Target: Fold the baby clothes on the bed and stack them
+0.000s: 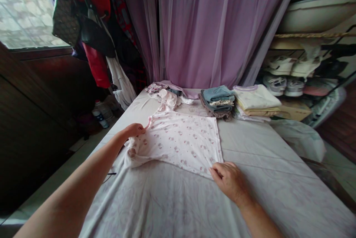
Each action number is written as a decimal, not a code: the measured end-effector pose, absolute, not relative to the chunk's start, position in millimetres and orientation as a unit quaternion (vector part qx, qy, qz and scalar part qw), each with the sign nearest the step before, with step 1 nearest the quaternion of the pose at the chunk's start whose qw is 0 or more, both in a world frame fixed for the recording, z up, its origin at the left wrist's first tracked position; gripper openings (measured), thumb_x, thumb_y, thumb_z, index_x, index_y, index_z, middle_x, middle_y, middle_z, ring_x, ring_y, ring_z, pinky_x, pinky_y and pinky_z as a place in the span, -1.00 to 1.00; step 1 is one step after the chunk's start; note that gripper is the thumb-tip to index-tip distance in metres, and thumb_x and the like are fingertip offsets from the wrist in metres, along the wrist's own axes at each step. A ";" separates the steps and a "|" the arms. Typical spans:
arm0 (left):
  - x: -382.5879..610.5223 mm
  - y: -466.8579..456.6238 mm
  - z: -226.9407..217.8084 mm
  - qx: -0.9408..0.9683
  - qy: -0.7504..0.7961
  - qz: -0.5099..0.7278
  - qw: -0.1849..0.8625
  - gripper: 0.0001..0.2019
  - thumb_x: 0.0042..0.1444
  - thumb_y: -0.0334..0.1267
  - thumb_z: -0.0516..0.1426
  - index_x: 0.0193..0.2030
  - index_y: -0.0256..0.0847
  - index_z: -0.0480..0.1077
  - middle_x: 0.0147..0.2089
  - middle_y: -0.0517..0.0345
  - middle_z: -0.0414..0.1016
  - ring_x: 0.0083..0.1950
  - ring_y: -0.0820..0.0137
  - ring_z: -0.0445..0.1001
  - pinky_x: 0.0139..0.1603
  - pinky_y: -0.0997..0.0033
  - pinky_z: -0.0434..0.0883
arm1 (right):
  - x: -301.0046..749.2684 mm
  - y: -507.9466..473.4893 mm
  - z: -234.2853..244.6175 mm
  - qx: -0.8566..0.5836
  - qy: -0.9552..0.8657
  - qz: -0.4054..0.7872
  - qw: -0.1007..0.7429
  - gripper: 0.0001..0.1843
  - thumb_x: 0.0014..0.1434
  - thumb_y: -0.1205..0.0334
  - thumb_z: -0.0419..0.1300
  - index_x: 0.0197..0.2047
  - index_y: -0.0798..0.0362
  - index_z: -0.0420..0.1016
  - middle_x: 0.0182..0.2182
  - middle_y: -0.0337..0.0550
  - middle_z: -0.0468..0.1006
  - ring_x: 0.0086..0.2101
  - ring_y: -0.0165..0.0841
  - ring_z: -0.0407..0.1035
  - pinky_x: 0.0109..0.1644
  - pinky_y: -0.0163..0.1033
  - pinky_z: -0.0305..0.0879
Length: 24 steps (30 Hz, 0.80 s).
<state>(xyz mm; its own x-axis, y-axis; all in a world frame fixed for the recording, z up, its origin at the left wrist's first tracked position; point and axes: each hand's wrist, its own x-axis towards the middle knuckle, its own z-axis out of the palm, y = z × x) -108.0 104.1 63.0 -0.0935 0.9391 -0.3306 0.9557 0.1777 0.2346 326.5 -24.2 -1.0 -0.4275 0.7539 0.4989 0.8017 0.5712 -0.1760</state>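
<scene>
On the bed (280,182) in front of you, a pale pink printed top (178,143) lies flat, its body spread out and one sleeve bunched toward the near left. Your left hand (132,131) sits at the top's far left corner, thumb and fingers closed together in a pinch on the pink-trimmed edge. Your right hand (229,181) is at the near right corner of the top, fingers loosely curled and touching the hem; you cannot tell from this view whether they grip the cloth or only rest on it. The hands are well apart, with the top lying between them.

Beyond the top, toward the far edge of the bed, a loose heap of pink clothes (168,100) lies left of a folded denim stack (217,102), and a folded cream stack (256,101) sits just beside that on the right. A lilac curtain (200,26) hangs behind the bed. Off to the right stand shoes (283,78) on a rack, with a white bag (299,139) against the bed's right side. Bags (65,20) hang at far left, and a bottle (100,118) stands on the floor left of the bed.
</scene>
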 end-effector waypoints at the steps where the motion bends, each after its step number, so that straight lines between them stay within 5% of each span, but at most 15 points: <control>1: -108.0 100.4 62.4 0.641 0.743 -0.021 0.190 -0.70 0.01 -0.06 0.10 -0.26 -0.18 0.54 -0.26 0.09 0.61 -0.25 0.28 0.52 -0.29 0.45 0.34 | 326.4 -24.2 -1.3 -0.461 -0.844 -0.047 0.271 -0.65 0.33 0.20 0.01 -0.50 0.03 0.34 -0.62 -0.30 0.43 -0.53 -0.42 0.33 -0.22 -0.27 0.07; 8: -94.1 101.4 60.1 0.620 0.773 0.007 0.133 -0.62 0.04 0.03 0.10 -0.13 -0.15 0.53 -0.10 -0.03 0.61 -0.09 0.15 0.54 -0.23 0.37 0.38 | 325.6 -24.6 -1.5 -0.466 -0.842 -0.054 0.266 -0.64 0.34 0.19 -0.01 -0.50 0.03 0.34 -0.62 -0.29 0.45 -0.52 -0.42 0.34 -0.24 -0.27 0.06; 13: -86.3 127.3 62.6 0.595 0.782 0.063 0.173 -0.58 0.20 0.04 -0.01 -0.20 -0.21 0.54 -0.39 0.07 0.61 -0.39 0.34 0.55 -0.38 0.48 0.35 | 324.6 -24.6 -0.8 -0.464 -0.841 -0.059 0.274 -0.64 0.33 0.21 0.01 -0.51 0.03 0.34 -0.62 -0.30 0.44 -0.53 -0.43 0.34 -0.24 -0.27 0.06; 16: -78.5 141.3 59.8 0.579 0.790 0.106 0.171 -0.56 0.22 -0.04 0.02 0.11 -0.25 0.42 -0.38 0.11 0.61 -0.43 0.38 0.54 -0.39 0.50 0.36 | 324.0 -24.8 0.6 -0.460 -0.839 -0.060 0.282 -0.64 0.33 0.23 0.00 -0.52 0.03 0.33 -0.62 -0.29 0.44 -0.53 -0.44 0.32 -0.24 -0.28 0.05; 19: -68.1 148.1 53.2 0.575 0.793 0.145 0.140 -0.52 0.22 -0.15 0.06 0.28 -0.13 0.26 -0.19 0.12 0.62 -0.30 0.38 0.57 -0.30 0.50 0.39 | 323.5 -25.1 2.6 -0.458 -0.838 -0.056 0.291 -0.63 0.33 0.22 0.00 -0.52 0.03 0.32 -0.62 -0.29 0.42 -0.54 -0.44 0.30 -0.24 -0.28 0.05; 24: -60.6 148.5 44.3 0.574 0.796 0.173 0.083 -0.64 0.28 -0.29 -0.04 0.14 -0.11 0.42 -0.01 0.01 0.57 0.02 0.26 0.52 -0.06 0.39 0.39 | 322.2 -25.2 4.6 -0.458 -0.836 -0.042 0.300 -0.65 0.34 0.22 0.00 -0.51 0.03 0.31 -0.62 -0.30 0.40 -0.53 -0.43 0.28 -0.24 -0.28 0.04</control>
<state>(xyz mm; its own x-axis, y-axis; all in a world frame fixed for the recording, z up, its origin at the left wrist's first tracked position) -60.6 148.5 44.3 -0.3279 0.9423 0.0670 0.8849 0.2815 0.3712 322.2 -25.2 4.6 -0.4008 0.7394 0.5409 0.7904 0.5777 -0.2040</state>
